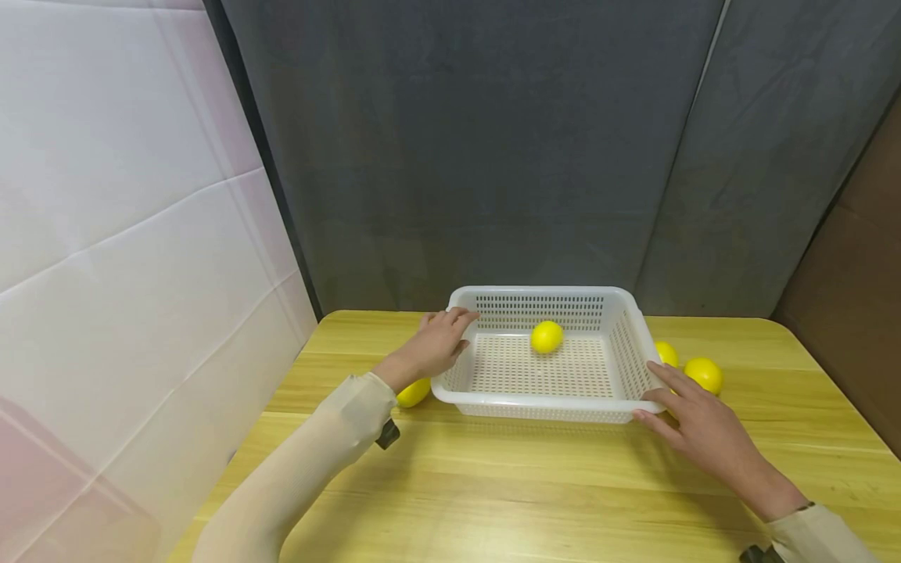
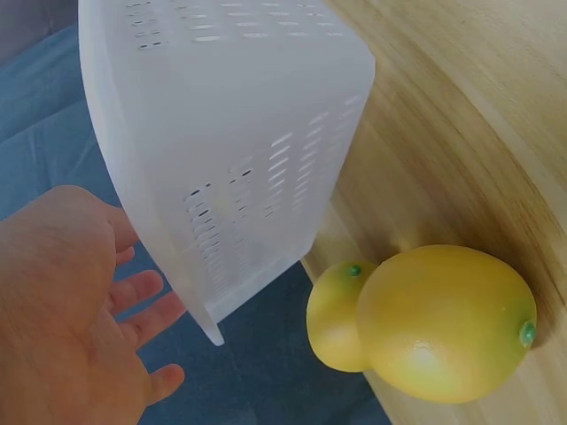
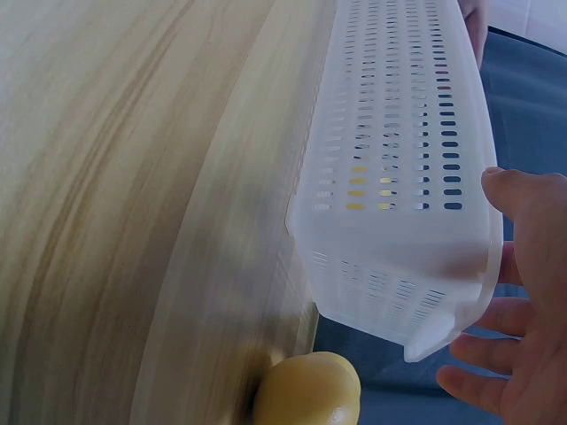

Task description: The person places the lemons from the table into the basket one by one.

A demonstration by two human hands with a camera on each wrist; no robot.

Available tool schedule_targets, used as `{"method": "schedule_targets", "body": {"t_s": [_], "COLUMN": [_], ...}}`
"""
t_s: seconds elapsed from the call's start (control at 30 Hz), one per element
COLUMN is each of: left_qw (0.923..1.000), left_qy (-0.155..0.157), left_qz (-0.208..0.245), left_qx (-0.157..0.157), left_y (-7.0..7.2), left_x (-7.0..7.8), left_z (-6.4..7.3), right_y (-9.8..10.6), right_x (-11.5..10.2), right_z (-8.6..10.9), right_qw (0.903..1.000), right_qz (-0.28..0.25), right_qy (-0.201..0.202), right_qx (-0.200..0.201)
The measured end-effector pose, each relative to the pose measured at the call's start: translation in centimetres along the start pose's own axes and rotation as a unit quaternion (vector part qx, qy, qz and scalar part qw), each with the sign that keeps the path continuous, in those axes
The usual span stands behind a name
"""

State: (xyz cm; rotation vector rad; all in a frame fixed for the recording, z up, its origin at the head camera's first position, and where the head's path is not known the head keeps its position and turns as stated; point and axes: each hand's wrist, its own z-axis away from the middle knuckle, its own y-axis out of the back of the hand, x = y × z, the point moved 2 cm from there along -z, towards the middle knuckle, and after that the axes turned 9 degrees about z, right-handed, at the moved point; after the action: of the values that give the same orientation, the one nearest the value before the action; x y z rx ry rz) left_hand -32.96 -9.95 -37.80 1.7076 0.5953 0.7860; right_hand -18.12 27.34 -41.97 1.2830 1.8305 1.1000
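basket [image 1: 542, 403] lying between both hands | left hand [image 1: 439, 342] resting open on far-left rim – right hand [image 1: 700, 426] touching near-right corner, fingers straight, seemingly not gripping

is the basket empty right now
No, in the head view one yellow lemon lies inside the white basket, near its back wall.

The basket [image 1: 545, 403] sits at the table's [image 1: 493, 485] back edge, one lemon [image 1: 547, 336] inside. Another lemon [image 1: 414, 392] lies left of it, two lemons [image 1: 704, 374] right.
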Motion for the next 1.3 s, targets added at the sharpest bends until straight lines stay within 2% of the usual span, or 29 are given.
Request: {"method": "schedule_targets", "body": {"t_s": [0.6, 0.8, 1.3], "left_qw": [0.9999, 0.9991, 0.9951], "left_qy": [0.012, 0.037, 0.084], "left_qz": [0.000, 0.017, 0.048], "left_qx": [-0.008, -0.012, 0.017], "left_y": [0.1, 0.3, 1.7], "left_x": [-0.3, -0.6, -3.7], "left_z": [0.2, 0.2, 2.2], "right_y": [0.0, -0.1, 0.0], "right_x": [-0.3, -0.3, -0.5], "right_z": [0.0, 0.0, 0.0], "right_qw": [0.9999, 0.9999, 0.9999], "right_qz": [-0.003, -0.003, -0.005], "right_qy": [0.007, 0.006, 0.003], "right_qx": [0.014, 0.015, 0.009]}}
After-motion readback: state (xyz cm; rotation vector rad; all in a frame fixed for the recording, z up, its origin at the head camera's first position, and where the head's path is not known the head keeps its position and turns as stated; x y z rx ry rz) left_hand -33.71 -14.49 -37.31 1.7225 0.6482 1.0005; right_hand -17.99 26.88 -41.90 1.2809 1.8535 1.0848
